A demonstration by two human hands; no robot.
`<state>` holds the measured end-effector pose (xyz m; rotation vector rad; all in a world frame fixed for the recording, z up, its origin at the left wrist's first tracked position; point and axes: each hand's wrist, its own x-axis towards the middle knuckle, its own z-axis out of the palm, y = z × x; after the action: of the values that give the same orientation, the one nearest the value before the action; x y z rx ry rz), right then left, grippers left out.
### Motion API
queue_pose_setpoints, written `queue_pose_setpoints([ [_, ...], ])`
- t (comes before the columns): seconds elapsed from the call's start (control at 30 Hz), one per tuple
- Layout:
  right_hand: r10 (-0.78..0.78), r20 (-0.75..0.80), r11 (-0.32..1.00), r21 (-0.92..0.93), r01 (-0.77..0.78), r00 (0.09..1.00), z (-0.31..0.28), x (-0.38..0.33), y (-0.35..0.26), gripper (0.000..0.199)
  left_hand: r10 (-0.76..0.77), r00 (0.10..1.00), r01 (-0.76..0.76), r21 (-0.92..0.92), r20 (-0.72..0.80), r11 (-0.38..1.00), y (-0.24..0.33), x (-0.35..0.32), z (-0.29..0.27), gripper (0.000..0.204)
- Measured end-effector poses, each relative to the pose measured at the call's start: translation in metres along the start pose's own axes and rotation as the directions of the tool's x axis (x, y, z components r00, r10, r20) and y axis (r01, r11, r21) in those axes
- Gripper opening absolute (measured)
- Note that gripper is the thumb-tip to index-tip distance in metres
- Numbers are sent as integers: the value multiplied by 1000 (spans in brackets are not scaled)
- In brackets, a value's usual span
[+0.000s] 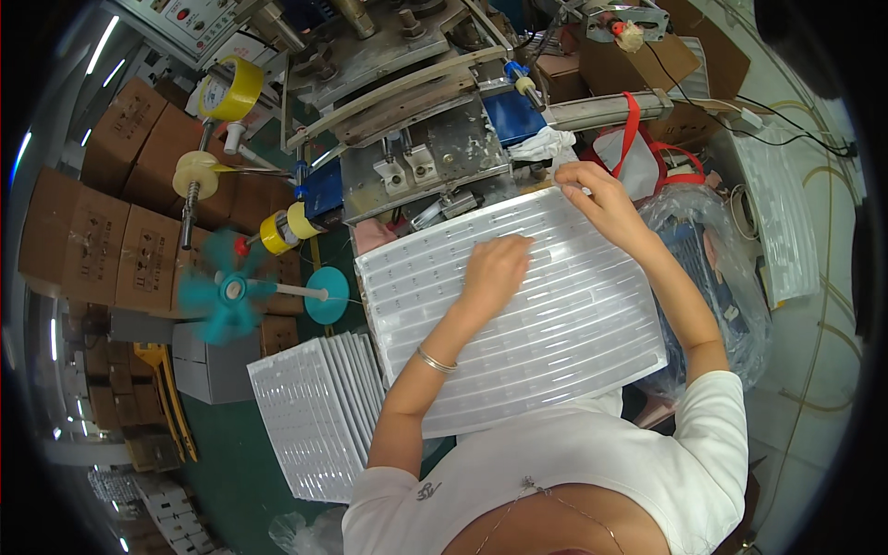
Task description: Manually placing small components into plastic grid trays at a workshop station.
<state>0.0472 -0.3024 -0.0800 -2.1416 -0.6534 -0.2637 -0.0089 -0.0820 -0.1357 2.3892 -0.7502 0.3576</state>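
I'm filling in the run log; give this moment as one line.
left hand: on white ribbed tray | right hand: at tray's far right corner | stacked trays: to its left

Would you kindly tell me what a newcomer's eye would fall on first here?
Probably the ribbed white tray in the middle, with the left hand over it and the right hand at its far right corner. Next might come the teal fan left of the tray, and the yellow tape roll at upper left.

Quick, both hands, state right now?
Left hand: fingers curled over the white ribbed tray; whether it holds anything can't be told.
Right hand: bent at the tray's far right corner; grip unclear.
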Motion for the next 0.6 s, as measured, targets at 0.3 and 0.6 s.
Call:
queue_pose_setpoints([
  [0.3, 9, -147, 1000, 7, -8, 989, 14, 21, -22, 30, -45, 751, 376, 370, -658, 849, -37, 75, -84, 32],
  [0.6, -340, -346, 938, -190, 289, 875, 68, 104, -52, 27, 11, 823, 286, 430, -568, 857, -43, 83, -88, 29],
])
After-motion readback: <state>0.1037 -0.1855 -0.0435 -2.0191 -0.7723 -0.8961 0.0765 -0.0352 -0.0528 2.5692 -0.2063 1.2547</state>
